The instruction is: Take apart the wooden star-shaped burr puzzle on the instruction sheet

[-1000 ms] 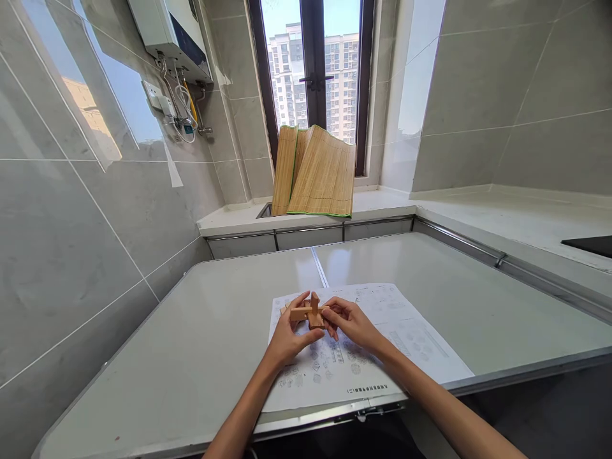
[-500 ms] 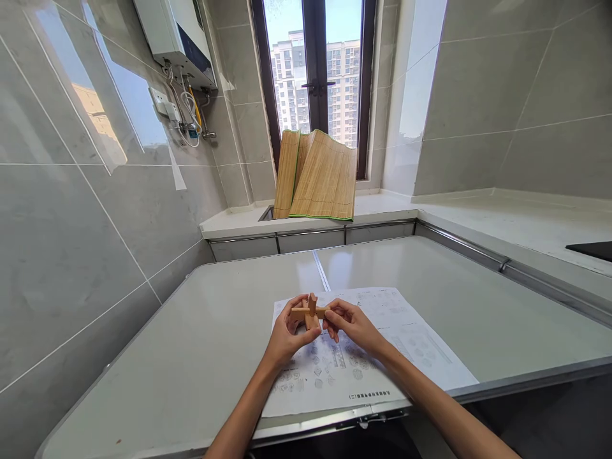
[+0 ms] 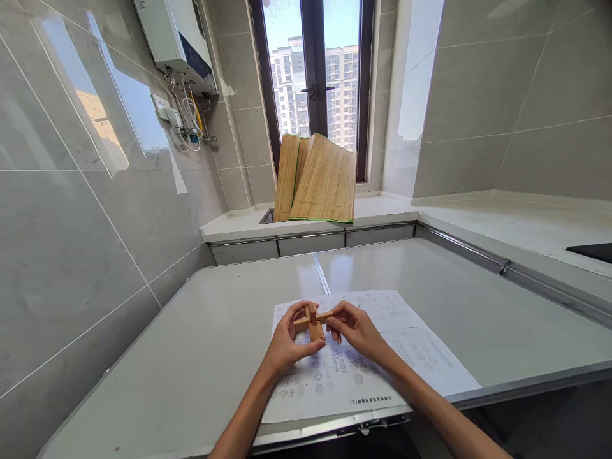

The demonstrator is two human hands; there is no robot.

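Between my two hands is a wooden interlocking puzzle (image 3: 315,328) of crossed, light-brown bars, held just above a printed sheet. My left hand (image 3: 287,341) wraps round its left side, thumb at the lower end of the wide bar and fingers behind the upper end. With thumb and fingertips, my right hand (image 3: 354,326) pinches the right end of the bar that runs crosswise. Fingers hide part of the puzzle's far side. The printed paper sheet (image 3: 382,376) lies under both hands, covered with small diagrams and lines of text.
The sheet rests on a pale table (image 3: 191,357) with a seam down its middle. Behind it runs a white counter (image 3: 382,205), where a folded bamboo mat (image 3: 322,182) leans by the window. A water heater (image 3: 176,44) hangs on the left wall.
The puzzle has tilted and turned in my hands, so its wide bar shows more of its face and the crosswise bar slants up to the right. Both hands still hold it.
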